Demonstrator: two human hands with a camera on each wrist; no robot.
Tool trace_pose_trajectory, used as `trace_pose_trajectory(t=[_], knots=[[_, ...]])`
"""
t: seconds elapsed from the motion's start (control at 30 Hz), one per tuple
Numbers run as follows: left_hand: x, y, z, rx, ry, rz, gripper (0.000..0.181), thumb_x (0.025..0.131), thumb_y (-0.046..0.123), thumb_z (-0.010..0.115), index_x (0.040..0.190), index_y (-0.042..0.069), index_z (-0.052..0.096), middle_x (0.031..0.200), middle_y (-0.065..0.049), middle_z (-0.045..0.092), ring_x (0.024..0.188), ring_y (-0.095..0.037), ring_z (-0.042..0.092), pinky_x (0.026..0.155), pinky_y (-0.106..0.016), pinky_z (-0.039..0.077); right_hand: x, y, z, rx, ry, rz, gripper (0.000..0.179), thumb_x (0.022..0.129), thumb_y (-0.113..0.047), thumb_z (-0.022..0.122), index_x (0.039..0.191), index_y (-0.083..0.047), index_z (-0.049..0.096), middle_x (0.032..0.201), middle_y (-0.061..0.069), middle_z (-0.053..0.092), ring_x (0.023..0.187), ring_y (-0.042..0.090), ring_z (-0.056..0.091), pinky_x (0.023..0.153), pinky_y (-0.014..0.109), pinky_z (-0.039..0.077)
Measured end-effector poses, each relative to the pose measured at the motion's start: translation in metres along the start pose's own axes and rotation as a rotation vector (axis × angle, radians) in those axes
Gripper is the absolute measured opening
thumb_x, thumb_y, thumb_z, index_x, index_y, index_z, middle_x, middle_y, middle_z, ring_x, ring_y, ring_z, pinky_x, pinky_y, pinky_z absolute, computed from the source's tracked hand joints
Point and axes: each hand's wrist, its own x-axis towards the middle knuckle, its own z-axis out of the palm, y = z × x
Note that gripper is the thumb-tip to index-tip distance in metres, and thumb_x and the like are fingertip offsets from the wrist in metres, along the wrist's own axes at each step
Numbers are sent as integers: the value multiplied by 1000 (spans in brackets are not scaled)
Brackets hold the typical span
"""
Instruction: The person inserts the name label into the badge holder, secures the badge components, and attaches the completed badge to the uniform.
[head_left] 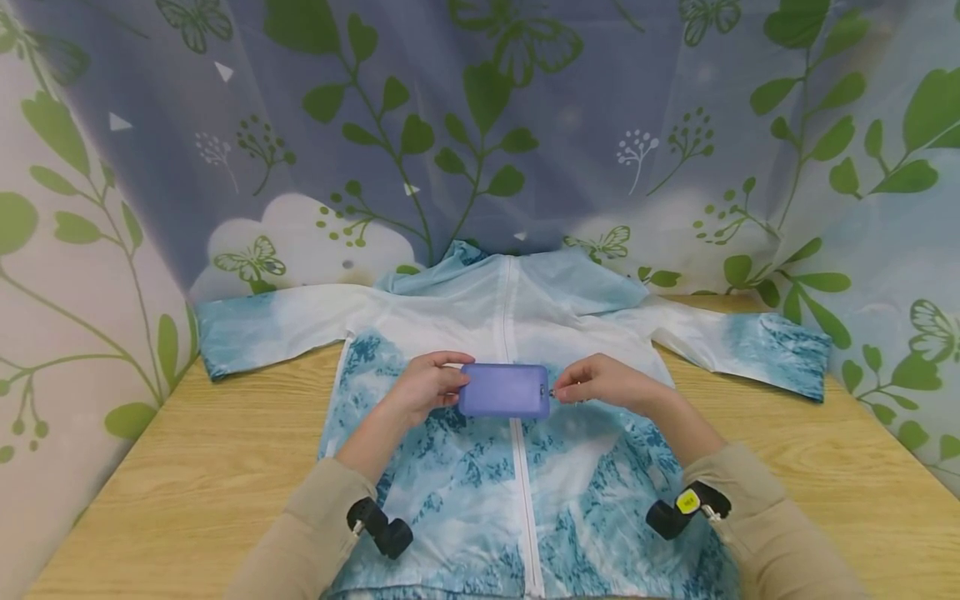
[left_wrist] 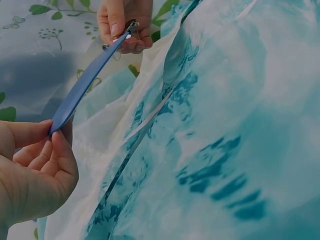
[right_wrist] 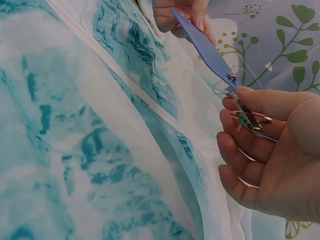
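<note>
A flat purple-blue badge holder (head_left: 504, 391) is held level above a blue-and-white zip jacket (head_left: 442, 517). My left hand (head_left: 422, 392) pinches its left end between thumb and fingers. At its other end, a metal clip with a safety pin (right_wrist: 245, 117) hangs from a slot by a wire loop. My right hand (head_left: 603, 383) grips this clip between thumb and fingers, with the pin lying over the curled fingers in the right wrist view. The jacket lies front up with its sleeves spread, its zipper (head_left: 525, 500) running down the middle.
Under the jacket is a wooden table (head_left: 225, 467). A leaf-and-butterfly patterned curtain (head_left: 420, 167) closes off the back and both sides. Black wrist cameras sit on both beige sleeves (head_left: 315, 508).
</note>
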Motion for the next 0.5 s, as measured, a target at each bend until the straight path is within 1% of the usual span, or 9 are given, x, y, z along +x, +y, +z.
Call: trace_pose_trajectory(t=[0.17, 0.33, 0.5], knots=[[-1, 1, -1, -5, 0, -3, 38, 90, 0, 54, 127, -3, 52, 97, -11, 60, 65, -13, 53, 65, -28, 47, 2, -1, 2, 7, 16, 30, 29, 91, -22, 59, 109, -1, 66, 110, 17, 63, 100, 23, 58, 91, 49, 42], [-2, 1, -1, -15, 1, -13, 36, 89, -1, 55, 125, -2, 54, 104, -14, 58, 64, -13, 53, 63, -28, 46, 2, -3, 3, 18, 39, 40, 28, 91, -21, 58, 107, 1, 67, 109, 17, 63, 101, 24, 58, 92, 51, 40], [-3, 0, -3, -23, -6, -10, 33, 89, -1, 54, 121, -2, 55, 102, -13, 59, 61, -12, 53, 62, -27, 46, 2, -6, 3, 38, 63, 50, 28, 91, -21, 59, 106, 2, 67, 106, 12, 65, 101, 25, 57, 93, 53, 38]])
